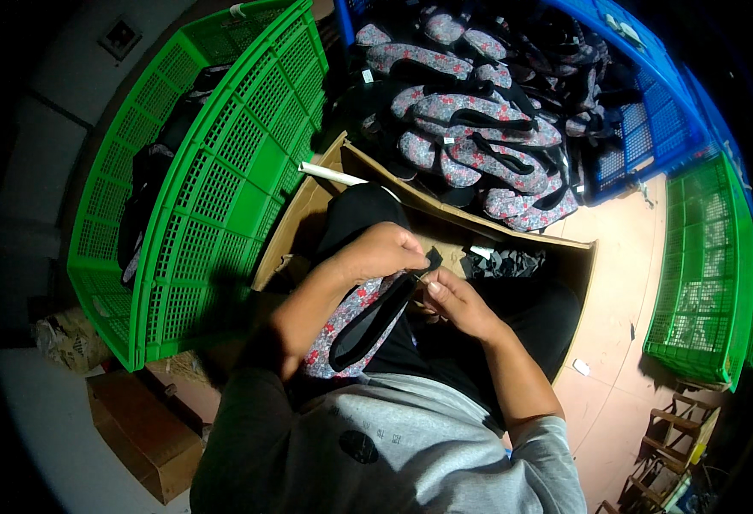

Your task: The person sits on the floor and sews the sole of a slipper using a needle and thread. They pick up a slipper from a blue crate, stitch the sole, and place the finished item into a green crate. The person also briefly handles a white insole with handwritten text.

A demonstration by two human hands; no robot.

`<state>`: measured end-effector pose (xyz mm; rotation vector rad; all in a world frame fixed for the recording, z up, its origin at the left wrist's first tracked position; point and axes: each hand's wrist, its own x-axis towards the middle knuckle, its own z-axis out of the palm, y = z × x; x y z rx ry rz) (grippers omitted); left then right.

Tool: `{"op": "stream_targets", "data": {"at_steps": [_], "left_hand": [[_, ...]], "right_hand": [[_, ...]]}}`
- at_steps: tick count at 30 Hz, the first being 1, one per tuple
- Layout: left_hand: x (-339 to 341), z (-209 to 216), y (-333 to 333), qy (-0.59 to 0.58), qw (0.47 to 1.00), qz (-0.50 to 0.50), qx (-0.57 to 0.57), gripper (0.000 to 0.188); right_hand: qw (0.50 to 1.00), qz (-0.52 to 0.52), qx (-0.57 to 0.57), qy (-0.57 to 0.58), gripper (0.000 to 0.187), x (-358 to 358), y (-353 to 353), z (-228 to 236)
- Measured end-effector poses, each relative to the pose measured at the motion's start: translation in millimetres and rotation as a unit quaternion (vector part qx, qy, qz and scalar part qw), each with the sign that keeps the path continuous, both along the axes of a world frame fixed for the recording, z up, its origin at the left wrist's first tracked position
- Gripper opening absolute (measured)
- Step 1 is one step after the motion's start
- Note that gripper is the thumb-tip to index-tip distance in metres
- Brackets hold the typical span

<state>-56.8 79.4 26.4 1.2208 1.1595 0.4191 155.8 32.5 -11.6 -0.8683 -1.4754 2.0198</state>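
Observation:
A grey cloth shoe (329, 346) with red flowers and a black lining lies over my lap, its opening facing up. My left hand (380, 254) is closed on the far end of the shoe, near a small black fabric tab (433, 259) that sticks up there. Close beside it on the right, my right hand (455, 301) is closed in a pinch at the same end. Something thin shows at its fingertips, too small to name.
A cardboard box (466, 224) with dark scraps (506, 264) surrounds my knees. Beyond it lies a heap of similar floral shoes (479, 128) by a blue crate (650, 111). Green crates stand left (214, 223) and right (693, 283). A white tube (332, 174) rests on the box edge.

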Motion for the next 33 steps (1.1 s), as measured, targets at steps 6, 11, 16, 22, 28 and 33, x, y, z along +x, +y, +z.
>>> {"op": "stream_targets", "data": {"at_steps": [6,11,16,22,28,33], "left_hand": [[2.0,-0.5,0.2,0.009,1.0,-0.012,0.01,0.016],[3.1,-3.7,0.5,0.017,0.999,-0.021,0.023,0.017],[4.5,-4.3,0.3,0.02,0.999,-0.018,0.031,0.017],[4.3,-5.9,0.4,0.02,1.0,-0.015,0.018,0.016],[5.6,-2.9,0.3,0.025,0.999,-0.015,0.024,0.017],[6.6,-1.9,-0.7,0.039,0.998,-0.017,0.035,0.018]], "right_hand": [[1.0,-0.018,0.003,-0.001,0.031,-2.7,-1.4,-6.5],[1.0,-0.012,-0.024,0.002,0.031,-3.2,-0.2,2.4],[0.998,-0.008,-0.059,-0.004,0.032,-2.7,-0.2,3.6],[0.997,-0.011,-0.082,0.005,0.032,-4.6,-0.9,6.9],[0.996,-0.02,-0.092,-0.004,0.031,-4.2,-2.0,4.9],[0.994,-0.03,-0.102,-0.024,0.028,-4.4,-2.6,4.0]]}}
